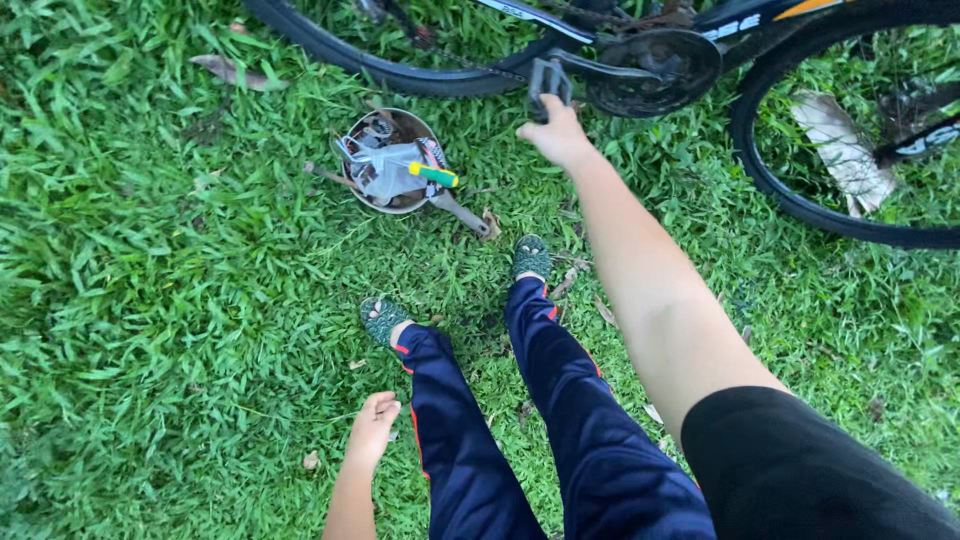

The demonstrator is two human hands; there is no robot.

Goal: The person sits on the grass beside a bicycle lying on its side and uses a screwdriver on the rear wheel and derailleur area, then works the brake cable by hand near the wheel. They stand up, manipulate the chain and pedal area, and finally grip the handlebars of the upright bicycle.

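Note:
A bicycle stands on grass at the top of the head view, its crank and chainring [655, 62] between the two tyres. My right hand [553, 132] reaches forward and grips the black pedal [548, 82]. My left hand [373, 427] hangs low beside my left leg, fingers loosely curled, holding nothing. My legs in dark blue trousers and green patterned slippers [531, 257] stand on the grass just behind the pedal.
A round metal bowl [391, 120] full of tools, including a green-and-yellow-handled screwdriver [433, 174] and a wrench [460, 213], sits on the grass left of the pedal. The rear tyre [400, 72] and front tyre [790, 195] flank the crank. Dry leaves lie around.

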